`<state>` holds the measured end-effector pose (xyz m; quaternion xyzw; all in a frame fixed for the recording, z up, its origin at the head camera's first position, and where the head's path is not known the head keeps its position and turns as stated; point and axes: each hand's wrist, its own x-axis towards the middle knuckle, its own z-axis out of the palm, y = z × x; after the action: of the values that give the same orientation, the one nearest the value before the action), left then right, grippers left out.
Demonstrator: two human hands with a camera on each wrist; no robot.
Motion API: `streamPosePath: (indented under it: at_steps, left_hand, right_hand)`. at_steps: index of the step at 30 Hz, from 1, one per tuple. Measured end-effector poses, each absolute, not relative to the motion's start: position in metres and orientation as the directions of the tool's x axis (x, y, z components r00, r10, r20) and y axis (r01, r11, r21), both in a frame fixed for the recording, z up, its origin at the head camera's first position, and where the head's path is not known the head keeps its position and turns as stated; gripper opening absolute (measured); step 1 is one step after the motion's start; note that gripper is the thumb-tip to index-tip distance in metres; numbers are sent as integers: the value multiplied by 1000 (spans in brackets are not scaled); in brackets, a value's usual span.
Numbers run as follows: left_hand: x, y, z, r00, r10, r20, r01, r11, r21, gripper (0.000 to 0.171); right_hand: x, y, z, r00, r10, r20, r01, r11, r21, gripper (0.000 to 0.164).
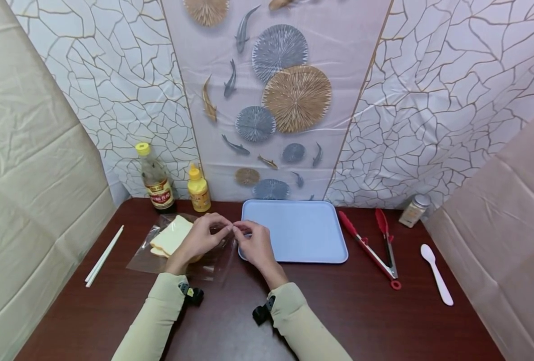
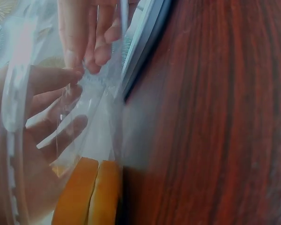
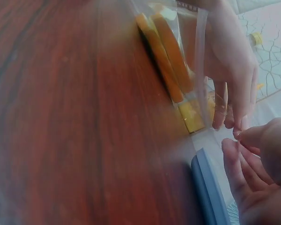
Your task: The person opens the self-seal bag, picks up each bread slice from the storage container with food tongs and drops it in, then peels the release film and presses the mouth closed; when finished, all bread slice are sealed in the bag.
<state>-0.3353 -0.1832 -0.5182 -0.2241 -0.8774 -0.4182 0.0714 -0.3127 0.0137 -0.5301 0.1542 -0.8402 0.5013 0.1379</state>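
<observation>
Two slices of white bread (image 1: 173,235) with brown crusts lie inside a clear plastic bag (image 1: 210,271) on the left of the table. My left hand (image 1: 201,238) reaches across the bag and pinches its edge between thumb and forefinger. Right against those fingertips, my right hand (image 1: 254,243) pinches the same edge, beside the tray's left side. The left wrist view shows the bread crusts (image 2: 77,192) through the film, below the meeting fingertips. In the right wrist view a yellow patch (image 3: 194,115) shows by the crusts.
A light blue tray (image 1: 300,233) lies right of the hands. Behind the bag stand a dark sauce bottle (image 1: 158,185) and a yellow squeeze bottle (image 1: 199,193). White chopsticks (image 1: 104,256) lie far left; red-handled tongs (image 1: 377,255), a spice jar (image 1: 414,210) and a white spoon (image 1: 437,276) are at right.
</observation>
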Motion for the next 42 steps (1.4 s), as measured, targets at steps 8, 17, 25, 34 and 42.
streamPosePath:
  at_steps: [8, 17, 25, 34, 42]
  left_hand:
    - [-334, -185, -519, -890, 351, 290, 449, 571, 688, 6]
    - [-333, -185, -520, -880, 379, 287, 462, 539, 705, 6]
    - [-333, -186, -520, -901, 337, 272, 423, 546, 723, 7]
    - [-338, -195, -522, -933, 231, 276, 360, 570, 739, 10]
    - [-338, -197, -522, -935, 274, 223, 337, 502, 796, 13]
  right_hand:
    - [-311, 15, -529, -889, -145, 434, -440, 529, -725, 9]
    - [-309, 15, -529, -917, -126, 379, -388, 504, -772, 7]
    - [-308, 15, -527, -934, -137, 329, -355, 437, -827, 6]
    - [-309, 20, -525, -939, -172, 297, -342, 404, -848, 5]
    - [-309, 25, -522, -945, -164, 284, -321, 278, -905, 6]
